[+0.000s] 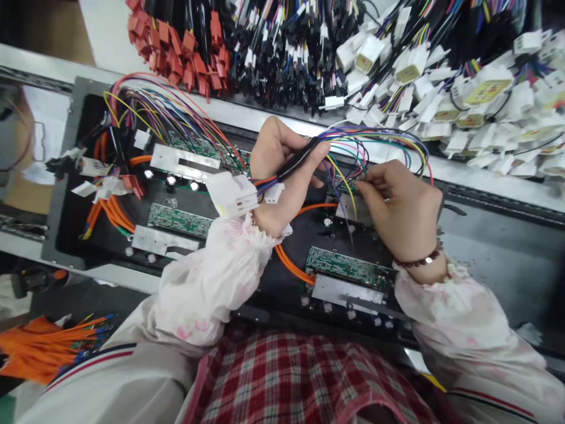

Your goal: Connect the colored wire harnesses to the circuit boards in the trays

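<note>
My left hand (pixel 285 171) is closed around the black sleeve of a wire harness (pixel 300 160). From the sleeve's near end, a white connector (pixel 233 193) hangs over my left wrist. Loose coloured wires (pixel 384 134) fan out of the other end and arc over to the right. My right hand (pixel 395 203) pinches at thin wires above a green circuit board (pixel 338 185); its fingertips hide exactly which wire they hold. A yellow and a purple wire dangle free between the hands. Below them lies the black housing (pixel 265 282) with several circuit boards inside.
Wired coloured leads (pixel 176 118) fill the housing's left part, beside thick orange cables (pixel 117 212). Behind the rail lie bundles with red connectors (pixel 176 53), black ends (pixel 282 59) and white connectors (pixel 477 94). Orange cables (pixel 44 347) lie at lower left.
</note>
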`<state>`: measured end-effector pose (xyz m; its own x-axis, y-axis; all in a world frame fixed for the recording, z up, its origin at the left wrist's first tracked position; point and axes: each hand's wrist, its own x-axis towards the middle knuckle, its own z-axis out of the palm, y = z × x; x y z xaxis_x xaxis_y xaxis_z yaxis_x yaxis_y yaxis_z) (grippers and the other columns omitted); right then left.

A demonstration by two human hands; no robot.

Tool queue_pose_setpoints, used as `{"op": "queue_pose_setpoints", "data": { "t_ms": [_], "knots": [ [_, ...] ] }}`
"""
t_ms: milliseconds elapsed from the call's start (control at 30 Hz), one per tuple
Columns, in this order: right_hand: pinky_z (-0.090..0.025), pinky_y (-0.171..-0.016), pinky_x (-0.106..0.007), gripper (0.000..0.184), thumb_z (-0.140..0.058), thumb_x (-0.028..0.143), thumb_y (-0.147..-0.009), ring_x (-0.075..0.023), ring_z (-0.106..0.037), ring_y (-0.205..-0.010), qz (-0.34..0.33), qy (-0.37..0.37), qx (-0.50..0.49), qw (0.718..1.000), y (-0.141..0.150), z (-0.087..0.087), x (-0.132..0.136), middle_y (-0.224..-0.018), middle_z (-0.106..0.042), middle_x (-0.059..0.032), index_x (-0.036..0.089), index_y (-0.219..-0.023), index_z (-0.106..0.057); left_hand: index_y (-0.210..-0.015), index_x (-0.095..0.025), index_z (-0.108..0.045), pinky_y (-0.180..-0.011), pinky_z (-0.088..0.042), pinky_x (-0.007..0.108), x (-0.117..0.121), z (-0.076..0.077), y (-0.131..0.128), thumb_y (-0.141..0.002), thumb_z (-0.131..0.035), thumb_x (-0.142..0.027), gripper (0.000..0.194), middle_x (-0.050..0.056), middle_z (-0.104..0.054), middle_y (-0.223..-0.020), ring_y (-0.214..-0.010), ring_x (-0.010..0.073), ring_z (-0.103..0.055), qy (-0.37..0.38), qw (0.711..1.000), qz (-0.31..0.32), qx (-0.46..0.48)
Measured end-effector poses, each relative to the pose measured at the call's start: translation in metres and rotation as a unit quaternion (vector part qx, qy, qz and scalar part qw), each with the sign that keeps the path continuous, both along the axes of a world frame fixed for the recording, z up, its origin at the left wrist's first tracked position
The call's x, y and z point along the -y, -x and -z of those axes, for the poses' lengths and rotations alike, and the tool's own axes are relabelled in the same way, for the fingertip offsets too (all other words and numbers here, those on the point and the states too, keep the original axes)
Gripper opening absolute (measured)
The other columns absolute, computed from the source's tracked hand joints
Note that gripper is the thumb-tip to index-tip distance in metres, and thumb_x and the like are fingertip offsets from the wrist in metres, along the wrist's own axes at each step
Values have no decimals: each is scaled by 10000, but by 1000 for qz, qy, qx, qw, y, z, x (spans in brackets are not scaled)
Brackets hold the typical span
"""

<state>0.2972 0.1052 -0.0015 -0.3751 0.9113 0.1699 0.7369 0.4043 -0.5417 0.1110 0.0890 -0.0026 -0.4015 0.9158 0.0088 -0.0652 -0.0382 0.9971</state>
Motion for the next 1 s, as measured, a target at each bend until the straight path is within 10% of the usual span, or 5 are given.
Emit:
{"op": "queue_pose_setpoints", "data": {
  "t_ms": [1000],
  "knots": [
    [-484,-739,-371,122,-590,303,-955,-230,-643,-857,-32,1,59,998,3,-22,15,-902,-685,-75,209,-914,-655,-772,-268,-476,-375,-508,247,-3,6,1,-799,-814,-162,356,-56,-696,-646,-542,153,-690,-25,1000,-13,-11]
  ]
}}
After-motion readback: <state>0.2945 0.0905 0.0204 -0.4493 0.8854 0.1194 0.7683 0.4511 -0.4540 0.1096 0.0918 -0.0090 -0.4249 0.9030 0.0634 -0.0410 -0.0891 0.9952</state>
